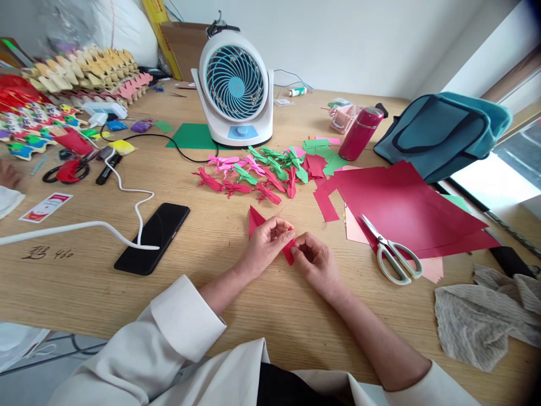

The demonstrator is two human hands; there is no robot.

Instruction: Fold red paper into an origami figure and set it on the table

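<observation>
My left hand [267, 243] and my right hand [316, 260] meet low over the wooden table [211, 304], both pinched on one folded piece of red paper [255, 219]. Its pointed corner sticks out to the left above my left fingers, and a small tip shows between the two hands. Beyond the hands lies a row of several small folded paper figures [257, 177] in red, pink and green.
Red paper sheets [406, 206] with scissors [393, 254] on them lie to the right. A black phone [153, 237] with a white cable sits to the left. A desk fan [234, 84], red bottle [360, 132], teal bag [443, 132] and grey cloth [482, 316] surround the spot.
</observation>
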